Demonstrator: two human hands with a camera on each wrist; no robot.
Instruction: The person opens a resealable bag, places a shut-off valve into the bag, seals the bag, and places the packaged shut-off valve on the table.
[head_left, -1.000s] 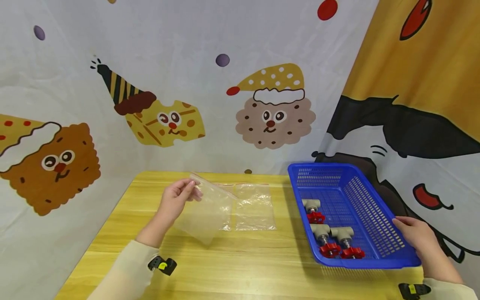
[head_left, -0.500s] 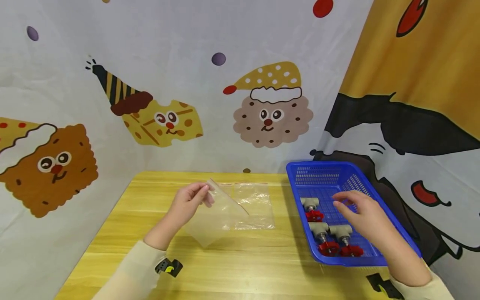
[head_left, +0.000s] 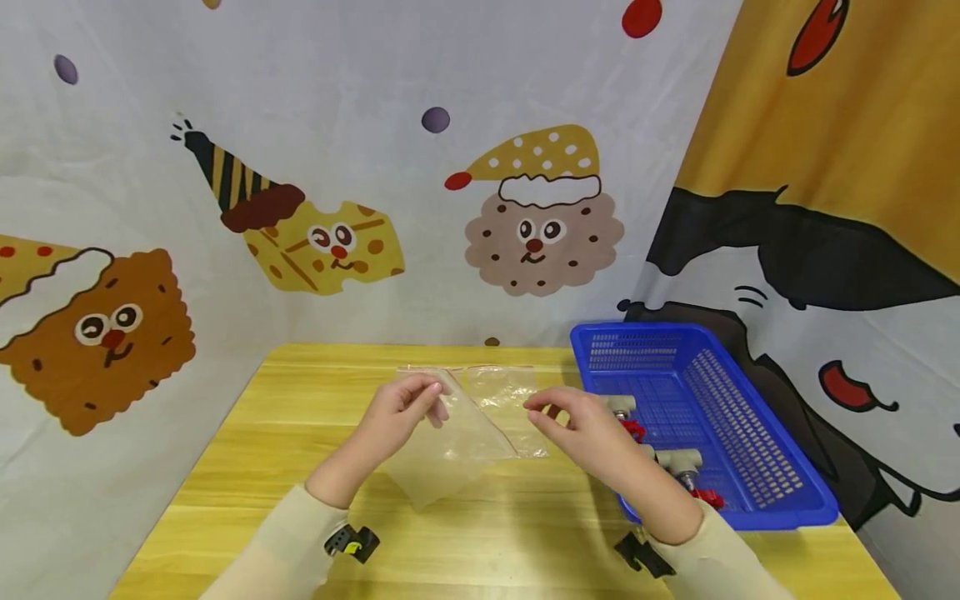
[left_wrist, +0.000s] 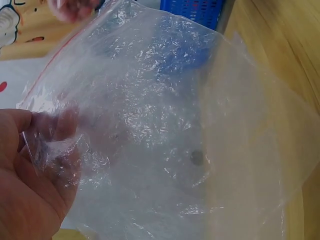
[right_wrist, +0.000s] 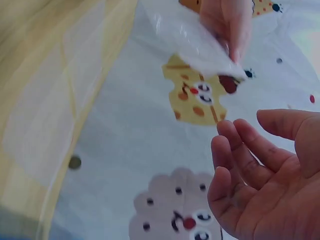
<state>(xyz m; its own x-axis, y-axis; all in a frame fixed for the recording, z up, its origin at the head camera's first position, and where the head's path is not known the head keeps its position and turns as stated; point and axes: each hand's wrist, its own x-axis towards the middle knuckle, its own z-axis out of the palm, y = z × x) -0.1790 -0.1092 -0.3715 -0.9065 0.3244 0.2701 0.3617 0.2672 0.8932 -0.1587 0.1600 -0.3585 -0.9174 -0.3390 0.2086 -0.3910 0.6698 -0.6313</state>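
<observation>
Clear bag point(head_left: 438, 471), left grip point(head_left: 399, 412) pinching, right grip point(head_left: 591, 429) nearby

the thin plastic zip bag point(head_left: 446, 467) in the left hand point(head_left: 397, 417) is clear and colourless, with a red line along its mouth; the flat clear plastic bag point(head_left: 501, 386) has a matching red edge. the pale yellow wooden desk point(head_left: 525, 554) carries streaky grain. the rectangular perforated plastic basket point(head_left: 750, 433) is solid blue, its t-shaped pipe valves point(head_left: 681, 461) beige with red handwheels. cream fabric sleeves point(head_left: 273, 542) meet black wrist straps point(head_left: 363, 543). the white printed cloth point(head_left: 337, 75) shows brown-spotted yellow cheese point(head_left: 315, 267) under a black-and-yellow striped hat, a pinkish-beige biscuit and purple dots.
</observation>
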